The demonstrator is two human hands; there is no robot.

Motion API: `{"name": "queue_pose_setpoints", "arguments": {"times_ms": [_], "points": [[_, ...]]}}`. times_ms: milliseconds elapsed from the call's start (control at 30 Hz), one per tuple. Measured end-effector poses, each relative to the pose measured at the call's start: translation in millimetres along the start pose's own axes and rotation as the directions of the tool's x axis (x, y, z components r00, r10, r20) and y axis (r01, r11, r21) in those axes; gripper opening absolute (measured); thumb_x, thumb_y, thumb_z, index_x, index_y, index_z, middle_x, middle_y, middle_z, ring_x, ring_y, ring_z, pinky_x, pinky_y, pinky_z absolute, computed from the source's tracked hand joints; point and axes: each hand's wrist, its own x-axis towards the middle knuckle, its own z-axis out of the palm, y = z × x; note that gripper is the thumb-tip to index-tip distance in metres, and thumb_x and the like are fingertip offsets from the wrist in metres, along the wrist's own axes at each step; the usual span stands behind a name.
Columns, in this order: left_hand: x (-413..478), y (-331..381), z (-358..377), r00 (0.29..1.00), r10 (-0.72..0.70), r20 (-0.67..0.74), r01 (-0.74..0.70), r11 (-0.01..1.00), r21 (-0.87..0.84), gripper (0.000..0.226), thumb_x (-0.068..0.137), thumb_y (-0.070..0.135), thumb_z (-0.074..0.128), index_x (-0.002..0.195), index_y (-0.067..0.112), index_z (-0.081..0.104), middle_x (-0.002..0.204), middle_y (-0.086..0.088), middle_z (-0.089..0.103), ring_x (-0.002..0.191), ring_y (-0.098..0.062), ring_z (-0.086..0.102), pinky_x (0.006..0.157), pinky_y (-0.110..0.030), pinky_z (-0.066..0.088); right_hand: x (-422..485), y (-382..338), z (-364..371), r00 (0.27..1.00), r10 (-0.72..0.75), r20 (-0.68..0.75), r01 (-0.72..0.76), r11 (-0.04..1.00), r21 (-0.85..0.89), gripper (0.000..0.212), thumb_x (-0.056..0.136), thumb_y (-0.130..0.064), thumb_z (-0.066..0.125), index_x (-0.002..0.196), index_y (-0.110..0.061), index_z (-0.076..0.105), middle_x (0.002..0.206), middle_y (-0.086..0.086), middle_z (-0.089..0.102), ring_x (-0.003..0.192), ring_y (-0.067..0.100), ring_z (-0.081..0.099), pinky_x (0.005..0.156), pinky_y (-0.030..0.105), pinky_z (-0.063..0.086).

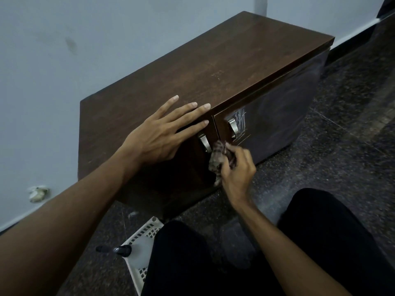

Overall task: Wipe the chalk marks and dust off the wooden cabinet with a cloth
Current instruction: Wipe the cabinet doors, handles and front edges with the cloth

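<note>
Lengthwise, cabinet [213,67] runs upper-right; right hand [238,167] grips cloth [218,154]

A pale bluish-grey wall [85,39] fills the left and top, smudged in places and chipped low down at a broken patch [39,193], with a dark skirting [350,44] along its foot at the right. The low dark wooden cabinet [213,67] stands against it on a dark speckled stone floor [342,150] that shows a dull sheen in the dim light. Near the bottom edge a white slotted plastic basket [142,238] lies on the floor, a small black object [115,250] at its rim.
</note>
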Motion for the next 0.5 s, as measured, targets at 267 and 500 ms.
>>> {"name": "queue_pose_setpoints", "arguments": {"times_ms": [267, 500], "points": [[-0.3, -0.7, 0.7, 1.0, 0.001, -0.007, -0.001, 1.0, 0.004, 0.066, 0.096, 0.012, 0.055, 0.158, 0.016, 0.034, 0.168, -0.012, 0.021, 0.152, -0.031, 0.031, 0.123, -0.057, 0.026, -2.6, 5.0, -3.0, 0.978, 0.21, 0.023, -0.211, 0.975, 0.069, 0.027, 0.083, -0.002, 0.072, 0.108, -0.009, 0.063, 0.105, 0.002, 0.065, 0.093, 0.001, 0.059, 0.079, 0.001, 0.041], [-0.6, -0.9, 0.9, 1.0, -0.007, -0.002, 0.007, 1.0, -0.005, 0.062, 0.098, 0.013, 0.051, 0.158, 0.016, 0.035, 0.168, -0.011, 0.022, 0.152, -0.031, 0.032, 0.124, -0.057, 0.024, 17.3, -20.9, 1.3, 0.989, 0.105, -0.106, -0.078, 0.97, 0.231, 0.021, 0.086, -0.009, 0.071, 0.105, -0.016, 0.065, 0.102, -0.001, 0.066, 0.095, 0.005, 0.062, 0.081, 0.012, 0.048]]}}
